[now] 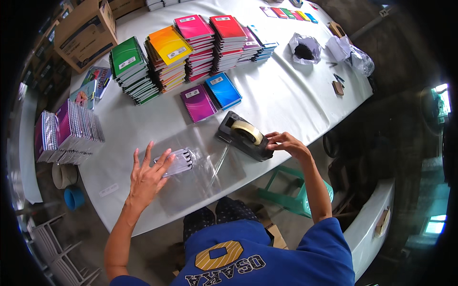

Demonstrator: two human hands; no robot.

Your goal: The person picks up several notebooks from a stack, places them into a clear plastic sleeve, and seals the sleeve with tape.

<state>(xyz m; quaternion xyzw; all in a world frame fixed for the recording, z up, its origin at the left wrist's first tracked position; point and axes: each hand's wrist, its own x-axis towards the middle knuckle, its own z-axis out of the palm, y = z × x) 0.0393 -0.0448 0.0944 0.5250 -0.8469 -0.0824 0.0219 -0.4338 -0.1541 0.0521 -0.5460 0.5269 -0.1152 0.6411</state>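
Observation:
My left hand [147, 180] has its fingers spread, the fingertips over a small stack of white cards with black marks [179, 162]. Under the cards lie clear plastic sheets [188, 188], glossy and wrinkled on the right. My right hand [286, 144] is bent at the near right end of a black tape dispenser [226, 131], thumb and fingers closed against that end. A roll of pale tape [248, 129] sits in it; whether a strip is between my fingers cannot be seen. Just beyond lie a purple notebook [199, 104] and a blue notebook [223, 90].
Tall stacks of green [129, 62], orange [168, 45], pink [194, 28] and red notebooks [229, 31] stand at the back. Purple notebooks [71, 128] pile up at left. A plastic bag [305, 49] is at far right. A green stool [291, 195] stands beside the table.

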